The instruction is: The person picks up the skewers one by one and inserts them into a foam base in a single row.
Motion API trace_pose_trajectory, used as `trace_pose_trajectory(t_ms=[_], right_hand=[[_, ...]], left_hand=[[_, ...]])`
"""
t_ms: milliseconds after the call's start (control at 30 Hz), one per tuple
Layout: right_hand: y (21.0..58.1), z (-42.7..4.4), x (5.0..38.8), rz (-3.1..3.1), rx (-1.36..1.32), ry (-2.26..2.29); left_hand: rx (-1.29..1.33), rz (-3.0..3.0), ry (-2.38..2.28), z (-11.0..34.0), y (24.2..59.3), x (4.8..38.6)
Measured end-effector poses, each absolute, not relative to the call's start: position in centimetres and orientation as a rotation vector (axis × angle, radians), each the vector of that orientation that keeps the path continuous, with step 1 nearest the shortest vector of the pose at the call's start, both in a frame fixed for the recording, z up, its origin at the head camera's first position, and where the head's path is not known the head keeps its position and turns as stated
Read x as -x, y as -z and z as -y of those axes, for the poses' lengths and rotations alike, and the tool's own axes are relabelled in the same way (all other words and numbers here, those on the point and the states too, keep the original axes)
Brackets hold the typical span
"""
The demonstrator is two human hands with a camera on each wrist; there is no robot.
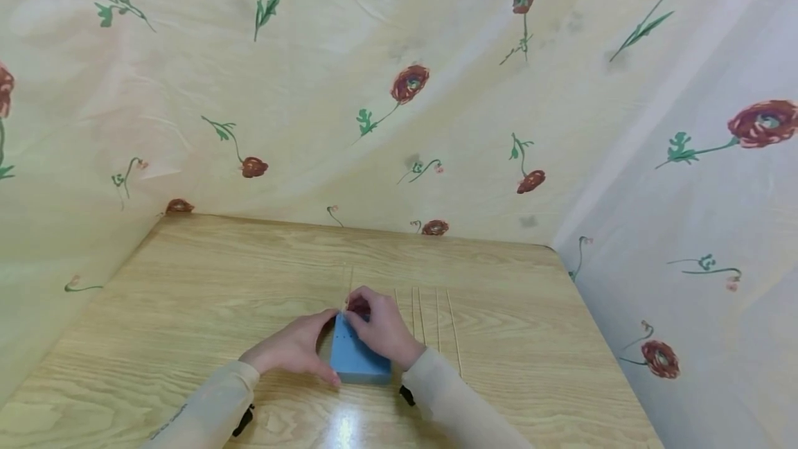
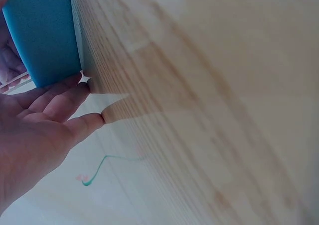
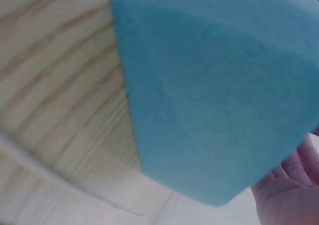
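Observation:
A blue foam block rests on the table, a row of small dark dots across its top. My left hand holds the block along its left side, thumb at the near corner and fingers at the far one. Over the block's far part, my right hand pinches a thin wooden stick. A second, fainter stick rises beside it; its lower end is hard to make out. In the left wrist view, the left fingers lie against the block. The right wrist view shows mostly the block.
Several thin sticks lie roughly parallel on the wooden table, right of the block, partly behind the right forearm. Flower-patterned cloth hangs behind the table and along both sides.

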State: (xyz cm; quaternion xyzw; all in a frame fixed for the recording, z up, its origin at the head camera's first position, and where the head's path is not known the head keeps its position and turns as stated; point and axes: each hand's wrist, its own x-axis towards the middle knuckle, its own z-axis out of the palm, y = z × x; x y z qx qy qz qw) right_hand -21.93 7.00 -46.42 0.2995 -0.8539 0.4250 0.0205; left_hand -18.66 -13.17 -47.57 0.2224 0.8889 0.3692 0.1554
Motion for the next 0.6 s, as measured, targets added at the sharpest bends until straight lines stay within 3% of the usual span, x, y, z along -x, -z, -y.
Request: trace_pose_trajectory(t_ms=[600], right_hand=[[45.1,-15.6,22.6,2.805,-0.69,-1.04]], left_hand=[[-0.553,-2.502,-1.085,12.9,47.1,18.2]])
